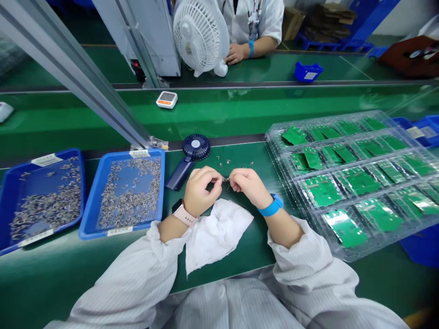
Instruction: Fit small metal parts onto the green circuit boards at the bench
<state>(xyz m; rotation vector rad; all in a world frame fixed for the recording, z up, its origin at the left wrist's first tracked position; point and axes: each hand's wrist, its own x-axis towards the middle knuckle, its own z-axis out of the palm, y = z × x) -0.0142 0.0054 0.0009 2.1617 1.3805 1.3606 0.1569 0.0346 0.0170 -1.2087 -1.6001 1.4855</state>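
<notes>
Both hands [224, 183] are held close together above the green counter [240, 157], with the fingers bent and nearly closed. The fingertips [219, 182] of each hand pinch one tiny metal part [225, 179] between them, so this part is in the air, just over the counter. The left wrist wears a pink smartwatch [183, 214], and the right wrist wears a blue wristband [270, 205]. Under the wrists lies a crumpled white cloth [216, 233]. Loose metal parts [222, 161] lie on the counter just ahead of the hands.

To the left are two blue trays [89, 192] filled with similar metal parts, and each tray has a white label [140, 153], but its writing is too small to read. To the right, clear plastic trays [356, 183] hold green circuit boards. Across the line, a co-worker's hand [236, 54] rests near a white fan [200, 34].
</notes>
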